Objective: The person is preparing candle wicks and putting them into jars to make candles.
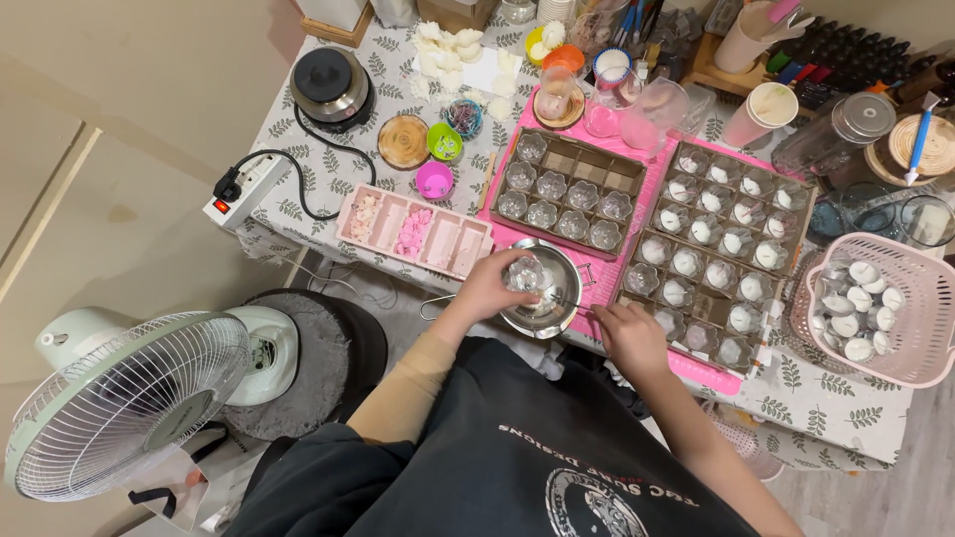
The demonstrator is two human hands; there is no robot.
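Clear flower-shaped cup (525,273) sits gripped in the left hand (487,288) over the steel bowl (557,308); the right hand (629,333) pinches a thin stirrer there. Right-hand tray (721,264) looks filled with white; the left tray (569,191) holds empty cups.

The left hand (487,288) holds a small clear glass cup (524,272) over the shiny metal bowl (553,298). The right hand (629,336) sits just right of the bowl, holding a thin tool inside it. Beyond the bowl lies a tray of empty cups (569,191).

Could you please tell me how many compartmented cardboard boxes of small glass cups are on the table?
2: the smaller box sits on the pink mat behind the metal bowl; the larger box lies right of it, beside the pink basket.
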